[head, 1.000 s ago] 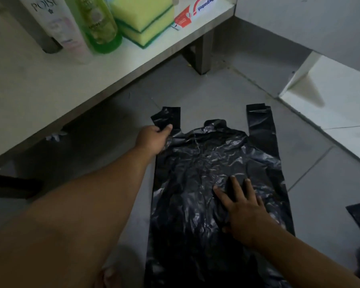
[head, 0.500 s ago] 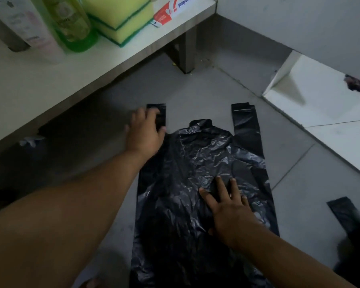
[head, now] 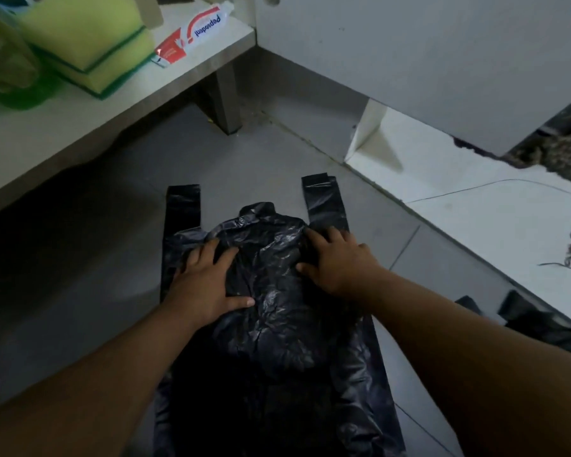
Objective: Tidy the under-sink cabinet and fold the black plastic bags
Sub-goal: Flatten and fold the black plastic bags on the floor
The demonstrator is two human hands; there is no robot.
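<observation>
While the black plastic bag (head: 277, 324) lies spread on the grey floor (head: 89, 291) just in front of the low cabinet shelf (head: 80, 120), both hands press down on its upper part. The left hand (head: 208, 282) lies flat with fingers straight and spread, thumb pointing inward; the right hand (head: 337, 262) rests near the base of the right handle, fingers extended on the plastic, gripping nothing. My guess is they sit there to push air out and flatten the crinkled middle (it bulges between them) before any fold is made. The bag's long axis runs away from the person, its two handle loops pointing toward the shelf and wall, its bottom end nearest the camera. Another black bag (head: 541, 324) lies on the floor to the right, apart from this one.
</observation>
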